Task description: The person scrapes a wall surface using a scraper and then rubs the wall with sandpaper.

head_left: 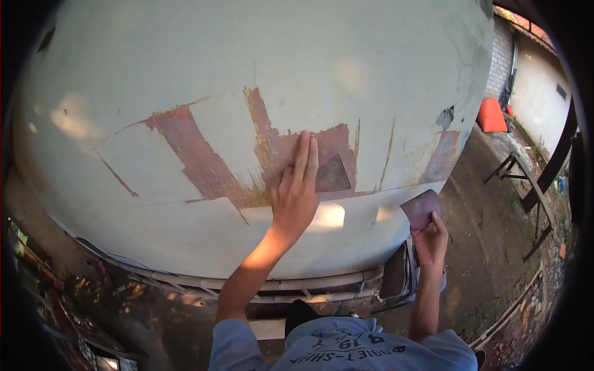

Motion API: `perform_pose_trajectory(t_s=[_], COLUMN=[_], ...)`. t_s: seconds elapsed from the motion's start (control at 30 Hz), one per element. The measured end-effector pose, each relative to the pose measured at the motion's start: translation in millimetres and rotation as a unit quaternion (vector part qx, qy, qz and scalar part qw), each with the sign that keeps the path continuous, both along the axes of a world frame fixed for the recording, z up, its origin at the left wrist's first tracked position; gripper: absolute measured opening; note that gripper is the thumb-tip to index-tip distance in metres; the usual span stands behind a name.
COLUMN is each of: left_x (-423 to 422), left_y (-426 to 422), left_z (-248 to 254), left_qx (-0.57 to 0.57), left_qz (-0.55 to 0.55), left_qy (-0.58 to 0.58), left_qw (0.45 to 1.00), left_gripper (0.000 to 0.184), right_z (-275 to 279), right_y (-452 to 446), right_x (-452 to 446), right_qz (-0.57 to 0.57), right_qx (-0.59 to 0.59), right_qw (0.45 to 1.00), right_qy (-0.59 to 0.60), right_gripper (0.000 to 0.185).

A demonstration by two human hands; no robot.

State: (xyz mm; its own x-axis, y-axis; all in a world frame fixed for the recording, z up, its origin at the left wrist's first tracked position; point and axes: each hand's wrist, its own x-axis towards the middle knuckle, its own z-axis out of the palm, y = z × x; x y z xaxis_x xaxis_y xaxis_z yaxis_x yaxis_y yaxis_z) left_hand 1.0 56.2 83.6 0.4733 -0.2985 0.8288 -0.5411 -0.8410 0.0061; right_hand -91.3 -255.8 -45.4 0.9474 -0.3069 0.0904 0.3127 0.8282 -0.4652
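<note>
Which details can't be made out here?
Head view:
Left hand: palm hidden by its own back.
Dark piece: any part beneath that hand is covered.
Right hand: some fingers hidden behind the purplish sheet.
Pale surface: cut off by the top edge.
Blue bits, far right: too small to identify.

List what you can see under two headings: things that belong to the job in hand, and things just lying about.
Likely part of the job:
pale surface with reddish-brown patches
maroon sheet, held in the right fingers
dark flat piece, beside the left fingers

Apparently just lying about:
orange-red object, far right
dark bench-like frame, right
</note>
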Motion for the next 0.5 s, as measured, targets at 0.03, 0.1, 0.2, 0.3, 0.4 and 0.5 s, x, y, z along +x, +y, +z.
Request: perform_pose_trajectory(t_s=[0.03,0.1,0.2,0.3,0.4,0.5], left_x=[0.0,-1.0,-5.7,-20.3,-12.5,-6.3], left_y=[5.3,18.9,56.3,112.0,169.2,211.7], left_z=[12.2,25.3,5.4,1.7,6.1,17.0], left_qx=[0.004,0.044,0.071,0.011,-0.055,-0.147], left_qz=[0.002,-0.002,-0.044,-0.168,-0.322,-0.386], left_qy=[0.002,-0.016,0.034,0.116,0.324,0.553], left_qw=[1.0,0.999,0.996,0.979,0.888,0.724], left_gripper=[0.082,0.081,0.076,0.073,0.057,0.046], right_z=[22.3,38.4,60.9,94.2,106.0,116.4], right_y=[20.0,45.9,83.1,127.8,150.7,166.5], right_x=[1.0,8.5,11.1,12.3,19.1,26.1], right_qz=[0.002,-0.014,-0.032,-0.11,-0.29,-0.414], right_qx=[0.003,0.007,0.01,-0.016,-0.163,-0.295], right_qw=[1.0,1.0,0.999,0.991,0.942,0.857], right_qy=[-0.007,-0.021,-0.02,-0.07,-0.053,-0.079], right_gripper=[0.035,0.039,0.04,0.041,0.041,0.038])
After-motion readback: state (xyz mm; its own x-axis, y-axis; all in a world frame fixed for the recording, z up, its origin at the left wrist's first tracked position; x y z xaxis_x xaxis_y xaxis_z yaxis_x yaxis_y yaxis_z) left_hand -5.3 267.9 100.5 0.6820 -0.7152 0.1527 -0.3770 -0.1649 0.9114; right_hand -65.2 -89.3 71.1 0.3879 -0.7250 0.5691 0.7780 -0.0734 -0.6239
